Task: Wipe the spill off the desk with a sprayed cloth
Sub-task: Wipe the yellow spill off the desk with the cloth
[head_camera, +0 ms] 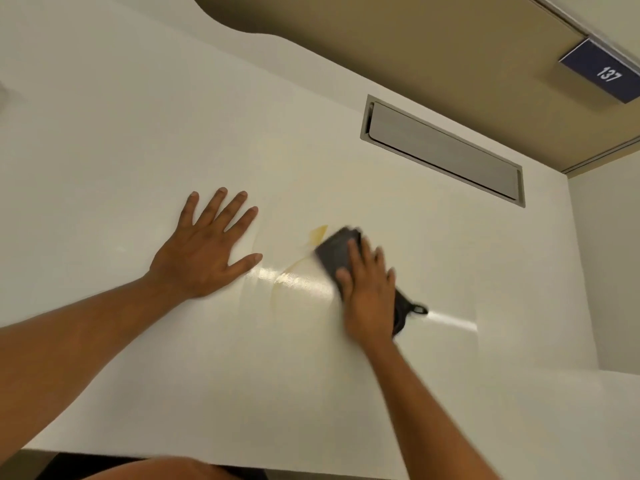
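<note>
Nearest the camera, two bare forearms reached out over the white desk (104, 150). The left hand (204, 251) lay flat at about nine o'clock from the spill, fingers spread wide, palm down and gripping nothing. The right hand (369, 296), blurred, pressed flat on a dark grey cloth (337, 252), whose hanging loop trailed out at four o'clock from the hand. The yellowish spill (318, 233) showed just beside the cloth's upper left corner, with a wet, shiny smear toward seven o'clock. Farther back sat a grey recessed cable flap (443, 150); at two o'clock hung a navy sign (604, 72) reading 137.
</note>
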